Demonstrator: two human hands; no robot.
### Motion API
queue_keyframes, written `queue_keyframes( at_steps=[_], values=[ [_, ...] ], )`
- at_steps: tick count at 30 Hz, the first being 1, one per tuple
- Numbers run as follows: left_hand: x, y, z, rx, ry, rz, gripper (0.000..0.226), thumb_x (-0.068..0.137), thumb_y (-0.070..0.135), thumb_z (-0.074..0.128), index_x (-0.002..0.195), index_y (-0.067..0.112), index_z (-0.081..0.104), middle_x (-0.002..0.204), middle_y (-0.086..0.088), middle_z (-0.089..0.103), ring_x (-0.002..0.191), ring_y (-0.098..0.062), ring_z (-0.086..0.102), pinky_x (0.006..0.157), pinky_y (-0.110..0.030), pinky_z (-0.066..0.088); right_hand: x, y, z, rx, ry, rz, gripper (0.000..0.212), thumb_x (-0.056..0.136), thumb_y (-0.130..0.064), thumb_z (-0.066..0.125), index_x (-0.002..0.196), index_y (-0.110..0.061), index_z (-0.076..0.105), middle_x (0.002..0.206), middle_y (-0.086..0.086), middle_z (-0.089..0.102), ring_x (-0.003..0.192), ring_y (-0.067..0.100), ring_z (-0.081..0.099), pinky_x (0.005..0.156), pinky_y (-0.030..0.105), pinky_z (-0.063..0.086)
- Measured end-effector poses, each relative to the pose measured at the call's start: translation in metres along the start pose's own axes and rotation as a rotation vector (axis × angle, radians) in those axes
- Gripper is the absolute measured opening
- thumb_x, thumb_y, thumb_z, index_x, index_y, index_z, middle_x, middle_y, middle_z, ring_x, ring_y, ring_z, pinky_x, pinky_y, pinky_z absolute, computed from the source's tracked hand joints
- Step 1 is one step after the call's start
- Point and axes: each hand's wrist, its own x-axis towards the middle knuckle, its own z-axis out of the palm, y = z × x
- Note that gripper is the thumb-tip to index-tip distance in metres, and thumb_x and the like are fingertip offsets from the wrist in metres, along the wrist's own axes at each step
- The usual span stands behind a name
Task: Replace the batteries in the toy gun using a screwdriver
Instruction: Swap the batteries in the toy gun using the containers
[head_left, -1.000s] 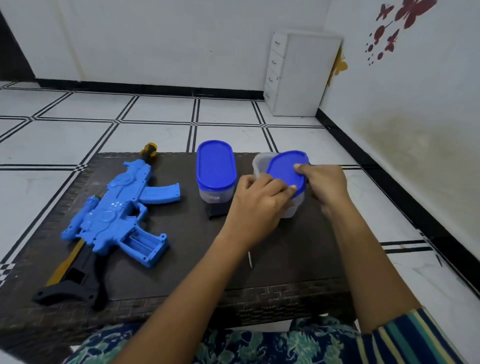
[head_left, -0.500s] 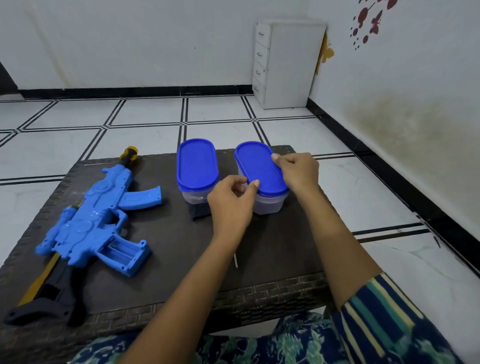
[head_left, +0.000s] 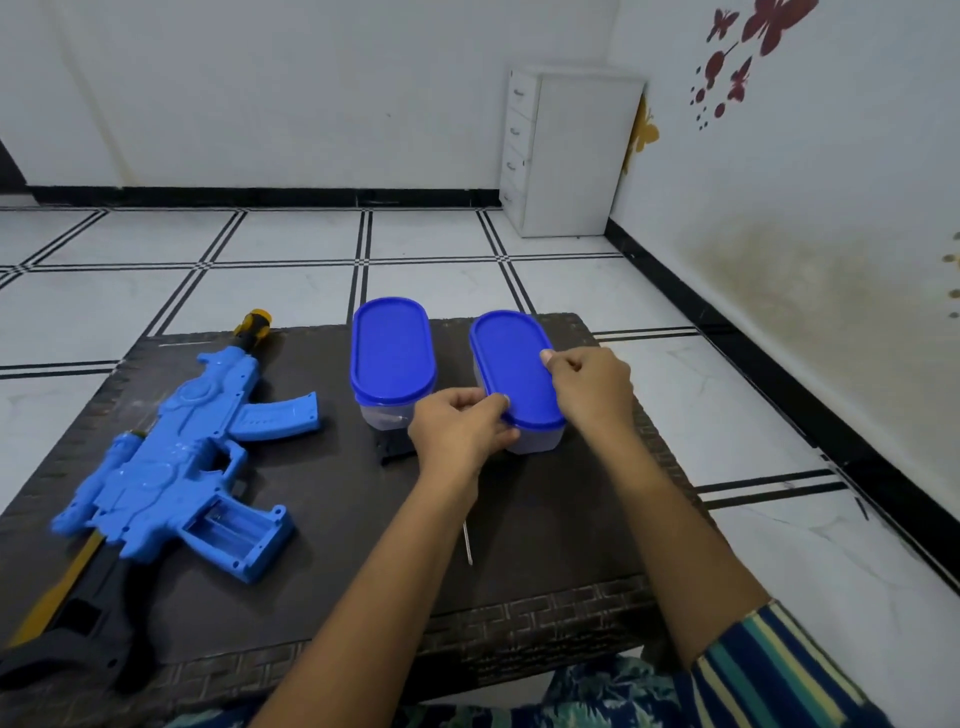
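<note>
Pressing down on the blue oval lid (head_left: 514, 371) of the right-hand clear plastic tub (head_left: 537, 439), both hands are curled closed on that lid's rim — the left hand (head_left: 460, 428) pinching its near corner, the right hand (head_left: 589, 387) gripping its right edge. A matching blue-lidded tub (head_left: 392, 358) stands just left of it, apart from it, untouched. The bright blue plastic toy gun (head_left: 176, 467) lies well to the left of the tubs on the dark woven-textured table (head_left: 545, 519), its long axis running from the near-left corner up toward the far edge, yellow-tipped muzzle pointing away; its grip faces the person with the battery bay uncovered and, as far as I can tell, empty. The left hand is the nearer one to it. A thin metal screwdriver shaft (head_left: 468, 543) shows near the tubs, between the forearms, its handle hidden. Around the table is white tiled floor with black lines, a white drawer cabinet (head_left: 566, 156) by the far wall, and butterfly stickers (head_left: 748, 41) on the right wall.
</note>
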Motion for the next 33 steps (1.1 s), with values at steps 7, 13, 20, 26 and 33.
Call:
queue_keyframes(
  at_steps=[7,13,20,26,33],
  values=[
    [0.006,0.008,-0.003,0.255,0.004,0.083,0.013,0.077,0.008,0.076,0.068,0.002,0.07,0.063,-0.014,0.069,0.058,-0.022,0.07,0.062,-0.037,0.061,-0.002,-0.005,0.006,-0.143,-0.023,0.039,0.036,0.096,-0.038,0.055,0.08,-0.008,0.068,0.084,0.008,0.069,0.083,0.031,0.066,0.074,0.041,0.055],
    [0.057,0.074,0.01,0.73,0.02,0.355,0.023,0.093,0.023,0.057,0.084,0.003,0.054,0.083,-0.01,0.054,0.069,-0.021,0.047,0.055,-0.029,0.034,0.07,-0.032,-0.015,-0.224,-0.299,0.183,0.044,0.074,-0.037,0.08,0.101,-0.007,0.064,0.1,0.011,0.069,0.089,0.028,0.068,0.07,0.034,0.055],
    [0.113,0.063,0.042,0.779,-0.006,0.119,0.011,0.09,0.014,0.056,0.092,0.003,0.058,0.106,-0.016,0.065,0.084,-0.029,0.064,0.066,-0.032,0.051,0.095,-0.027,0.034,0.364,-0.259,0.413,0.048,0.073,-0.033,0.078,0.107,-0.004,0.06,0.1,0.011,0.067,0.088,0.03,0.067,0.079,0.043,0.06],
    [0.122,0.065,0.037,0.619,0.054,0.072,0.017,0.076,0.013,0.072,0.083,0.005,0.059,0.084,-0.013,0.067,0.07,-0.027,0.069,0.066,-0.039,0.061,0.097,-0.021,0.041,0.349,-0.189,0.403,0.042,0.082,-0.021,0.074,0.114,0.0,0.057,0.105,0.012,0.065,0.087,0.026,0.066,0.071,0.035,0.058],
    [0.117,0.08,0.022,0.875,0.033,0.38,0.017,0.085,0.012,0.061,0.074,0.004,0.05,0.089,-0.014,0.062,0.077,-0.03,0.063,0.054,-0.028,0.045,0.098,-0.053,0.041,-0.156,-0.019,0.012,0.029,0.077,-0.014,0.073,0.104,-0.007,0.065,0.114,0.011,0.064,0.106,0.029,0.06,0.085,0.031,0.05]
  ],
)
